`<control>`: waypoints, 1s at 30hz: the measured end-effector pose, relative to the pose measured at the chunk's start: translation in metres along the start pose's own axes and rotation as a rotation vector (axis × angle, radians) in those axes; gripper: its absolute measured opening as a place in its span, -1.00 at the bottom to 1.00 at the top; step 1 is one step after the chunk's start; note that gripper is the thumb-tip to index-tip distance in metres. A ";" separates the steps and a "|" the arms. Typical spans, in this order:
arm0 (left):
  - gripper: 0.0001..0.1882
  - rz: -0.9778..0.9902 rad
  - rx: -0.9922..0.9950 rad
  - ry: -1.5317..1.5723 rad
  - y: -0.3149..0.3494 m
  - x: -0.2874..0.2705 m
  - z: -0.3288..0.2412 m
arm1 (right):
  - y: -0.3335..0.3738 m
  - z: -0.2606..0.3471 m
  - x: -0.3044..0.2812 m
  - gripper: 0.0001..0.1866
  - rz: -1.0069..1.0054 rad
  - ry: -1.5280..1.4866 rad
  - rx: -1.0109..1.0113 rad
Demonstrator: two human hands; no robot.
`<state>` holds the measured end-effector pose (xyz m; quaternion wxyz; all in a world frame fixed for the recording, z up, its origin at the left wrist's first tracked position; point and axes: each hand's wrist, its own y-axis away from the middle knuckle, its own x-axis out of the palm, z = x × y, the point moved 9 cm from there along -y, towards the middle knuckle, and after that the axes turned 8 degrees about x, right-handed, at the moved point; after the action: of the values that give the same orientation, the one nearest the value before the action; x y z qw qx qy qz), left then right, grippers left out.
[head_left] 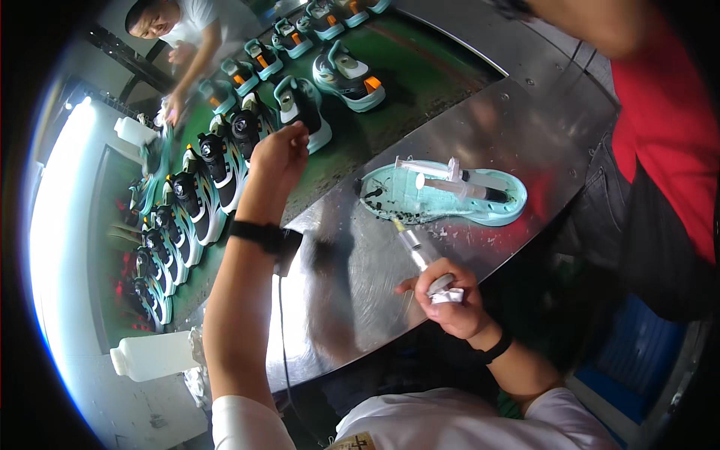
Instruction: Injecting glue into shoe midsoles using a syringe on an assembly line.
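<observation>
My left hand point(281, 154) reaches over the green belt with its fingers curled closed. Its fingertips overlap a black and mint sneaker point(313, 112); whether they touch it, or hold anything, I cannot tell. In my closed right hand point(454, 300) is a syringe point(412, 244) with a yellowish tip, pointing away from me, along with a crumpled white scrap point(448, 296). The syringe tip is by the near edge of a mint shoe sole point(382, 202), which is speckled with black bits. Two more syringes point(450, 187) lie on that sole, one with dark contents.
The metal table point(337, 292) borders the green belt point(420, 75), where several sneakers point(202, 180) stand in rows. A white bottle point(154, 355) lies at the left. A co-worker point(191, 30) reaches in from the far left; a person in red point(664, 112) is at the right.
</observation>
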<state>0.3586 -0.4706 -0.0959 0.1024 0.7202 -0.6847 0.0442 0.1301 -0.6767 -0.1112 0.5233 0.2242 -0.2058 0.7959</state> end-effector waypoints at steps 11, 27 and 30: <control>-0.88 -0.115 -0.300 -0.078 0.255 -0.021 -0.013 | 0.021 0.004 -0.032 -0.81 -0.011 -0.383 -0.107; -0.44 0.130 -0.153 -0.743 0.086 -0.059 0.001 | 0.043 0.018 -0.043 -0.78 -0.269 -0.047 -0.031; -0.57 0.155 -0.037 -0.349 0.102 -0.016 -0.017 | 0.043 0.031 -0.040 -0.83 -0.386 0.185 0.020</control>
<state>0.2572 -0.4559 -0.0740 -0.0084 0.6601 -0.7461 -0.0866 0.1090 -0.7397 -0.1124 0.6802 0.1909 -0.1022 0.7003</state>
